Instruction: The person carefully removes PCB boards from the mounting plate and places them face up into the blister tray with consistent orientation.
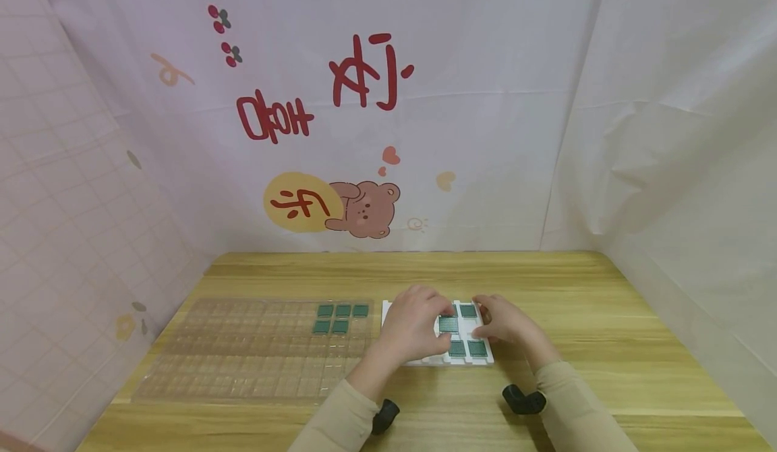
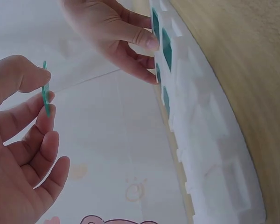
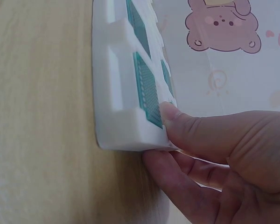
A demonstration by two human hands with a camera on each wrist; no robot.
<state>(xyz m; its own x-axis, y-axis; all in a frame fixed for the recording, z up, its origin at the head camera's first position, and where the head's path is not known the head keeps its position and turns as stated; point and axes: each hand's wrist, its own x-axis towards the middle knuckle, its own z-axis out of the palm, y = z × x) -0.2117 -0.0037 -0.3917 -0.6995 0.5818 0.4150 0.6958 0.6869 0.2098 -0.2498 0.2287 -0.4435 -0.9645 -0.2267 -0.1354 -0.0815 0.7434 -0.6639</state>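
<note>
The left hand [image 1: 414, 325] pinches a green circuit board [image 2: 45, 91], best done lightly, while the right hand [image 1: 508, 321] grips the white tray [image 2: 207, 154].

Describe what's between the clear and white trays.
The head view shows bare tabletop between the clear tray and white tray; the left forearm hides the near end.

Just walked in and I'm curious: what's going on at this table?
A person's left hand pinches a thin green square, held clear of the white tray. The right hand grips that tray's end. Some green pieces already sit in the white tray; five matching ones lie in the clear tray to the left.
</note>
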